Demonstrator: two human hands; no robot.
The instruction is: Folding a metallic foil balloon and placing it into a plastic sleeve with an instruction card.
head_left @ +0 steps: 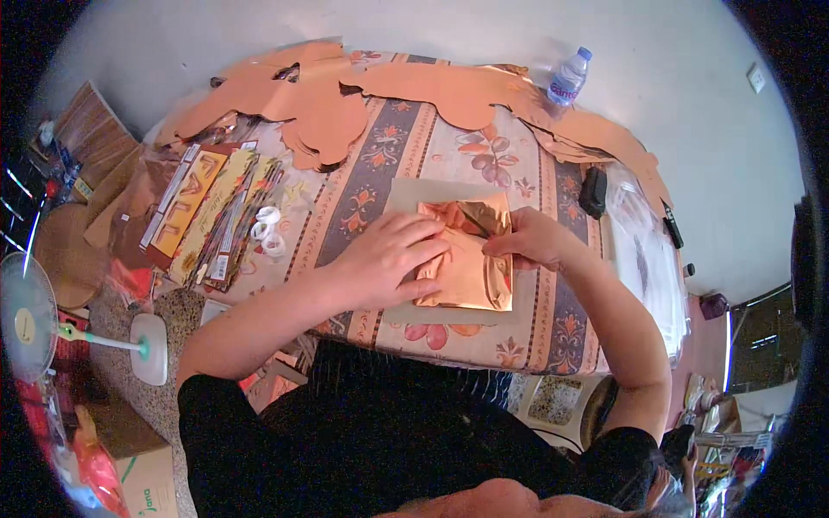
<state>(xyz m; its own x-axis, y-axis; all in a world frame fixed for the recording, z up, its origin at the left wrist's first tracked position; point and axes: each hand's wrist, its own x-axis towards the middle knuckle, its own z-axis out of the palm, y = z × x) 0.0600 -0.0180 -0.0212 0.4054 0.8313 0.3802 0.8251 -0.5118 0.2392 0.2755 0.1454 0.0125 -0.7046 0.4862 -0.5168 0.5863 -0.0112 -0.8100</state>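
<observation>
here | one fan [26, 315] | one foil piece [471, 278]: left grip [390, 259] splayed atop, right grip [534, 239] pinching edge

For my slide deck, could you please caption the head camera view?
Left hand on shiny copper-coloured foil, right hand pinching its right side, over a greyish card on a flowered tablecloth.

Patterned cloth [449, 155] lies open beyond the gold foil [466, 269]; orange cutouts [432, 84] bar the far edge, packets [204, 211] the left, clear plastic bags [643, 268] the right.
</observation>
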